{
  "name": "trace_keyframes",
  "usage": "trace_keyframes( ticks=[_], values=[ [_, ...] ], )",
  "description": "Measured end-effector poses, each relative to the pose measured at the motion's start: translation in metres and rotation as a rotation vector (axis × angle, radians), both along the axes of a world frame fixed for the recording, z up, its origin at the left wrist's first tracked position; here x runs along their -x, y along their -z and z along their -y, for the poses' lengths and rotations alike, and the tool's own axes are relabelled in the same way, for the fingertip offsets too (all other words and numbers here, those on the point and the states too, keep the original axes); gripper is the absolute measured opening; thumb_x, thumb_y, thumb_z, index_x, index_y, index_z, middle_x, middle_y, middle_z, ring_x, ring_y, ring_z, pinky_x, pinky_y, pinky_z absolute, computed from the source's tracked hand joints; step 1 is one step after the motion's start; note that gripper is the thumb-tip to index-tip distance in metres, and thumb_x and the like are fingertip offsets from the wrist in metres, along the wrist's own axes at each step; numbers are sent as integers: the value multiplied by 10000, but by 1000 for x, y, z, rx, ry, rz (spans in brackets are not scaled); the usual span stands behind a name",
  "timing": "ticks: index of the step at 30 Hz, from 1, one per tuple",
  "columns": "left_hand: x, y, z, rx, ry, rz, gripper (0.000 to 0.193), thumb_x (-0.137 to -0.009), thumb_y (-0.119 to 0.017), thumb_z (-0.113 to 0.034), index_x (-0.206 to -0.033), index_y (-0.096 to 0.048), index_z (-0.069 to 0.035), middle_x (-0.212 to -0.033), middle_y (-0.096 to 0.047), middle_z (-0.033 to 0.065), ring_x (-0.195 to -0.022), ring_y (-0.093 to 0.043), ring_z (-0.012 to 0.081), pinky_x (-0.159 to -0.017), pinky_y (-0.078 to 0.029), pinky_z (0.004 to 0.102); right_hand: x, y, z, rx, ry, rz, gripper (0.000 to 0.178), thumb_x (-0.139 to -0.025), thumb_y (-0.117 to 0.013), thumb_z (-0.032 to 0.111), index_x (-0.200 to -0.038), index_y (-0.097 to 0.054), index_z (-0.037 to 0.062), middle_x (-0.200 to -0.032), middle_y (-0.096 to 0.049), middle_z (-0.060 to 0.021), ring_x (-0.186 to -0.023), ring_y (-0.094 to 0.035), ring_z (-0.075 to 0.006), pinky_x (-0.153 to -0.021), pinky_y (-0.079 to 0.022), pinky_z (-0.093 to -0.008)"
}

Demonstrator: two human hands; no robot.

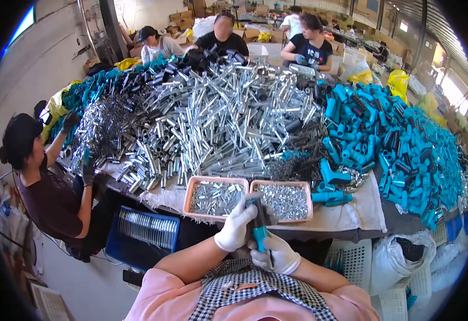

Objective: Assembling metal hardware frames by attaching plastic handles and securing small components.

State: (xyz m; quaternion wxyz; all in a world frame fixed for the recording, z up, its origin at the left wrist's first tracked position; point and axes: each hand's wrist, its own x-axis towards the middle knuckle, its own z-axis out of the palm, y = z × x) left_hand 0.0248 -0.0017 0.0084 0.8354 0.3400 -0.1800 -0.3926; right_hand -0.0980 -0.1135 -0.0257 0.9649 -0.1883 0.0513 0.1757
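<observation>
Both my hands wear white gloves and meet in front of my chest. Between them is a teal-and-dark tubular tool part (259, 231), tilted nearly upright. My left hand (238, 222) is closed around its upper, dark end. My right hand (277, 254) wraps its lower end, where a thin metal rod or edge shows by the fingers. The exact kind of part cannot be made out. Just beyond my hands, two pink trays stand side by side: the left tray (189, 193) holds short metal pins, the right tray (310, 206) many small shiny metal pieces.
A large heap of metal tubes (207, 117) covers the table, with teal pistol-shaped housings (405, 155) piled at right. A blue crate (144, 257) of metal rods stands lower left. One co-worker (47, 182) sits at left; others sit across the heap. White baskets (354, 265) stand lower right.
</observation>
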Motion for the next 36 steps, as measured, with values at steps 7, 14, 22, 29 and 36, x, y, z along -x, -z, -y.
trace_keyframes(
  ticks=[7, 14, 22, 29, 36],
  values=[
    [-7, -7, -14, -162, 117, -70, 333, -981, -582, -409, -1081, -534, -95, -737, -538, 76, -526, -523, 179, -498, -458, 318, -19, 6, -20, 220, -273, -206, 306, -920, -659, 188, -1185, -571, 62, -1027, -642, -80, -852, -659, -226, -774, -548, -384],
    [-3, 34, -34, -239, 163, -253, 362, -977, -596, -377, -1143, -525, -63, -833, -541, 68, -673, -557, 183, -633, -504, 361, -25, -17, 48, 1033, -501, 179, 511, -861, -646, 132, -1333, -511, -13, -1171, -598, -99, -1003, -594, -142, -867, -522, -305],
    [3, 61, -35, -247, 299, -325, 248, -931, -673, -213, -1043, -537, -38, -744, -545, 62, -592, -561, 175, -571, -486, 326, -89, -28, 194, 2762, 361, 523, 264, -804, -656, 190, -1061, -661, 127, -982, -613, -101, -886, -595, -308, -763, -501, -426],
    [-14, 34, -14, -429, 220, -12, 171, -854, -716, -54, -948, -577, -17, -638, -582, 45, -494, -551, 139, -484, -452, 279, -133, -12, 223, 3087, 156, 724, 86, -813, -565, 186, -828, -638, 144, -910, -568, -62, -924, -554, -261, -785, -459, -391],
    [-17, 32, -22, -847, -10, 781, 260, -772, -778, -117, -929, -612, 6, -730, -643, 46, -565, -585, 132, -537, -473, 283, -56, -61, 181, 2742, 361, 207, 170, -897, -562, 190, -986, -656, 81, -849, -674, -122, -793, -677, -309, -661, -544, -429]
  ],
)
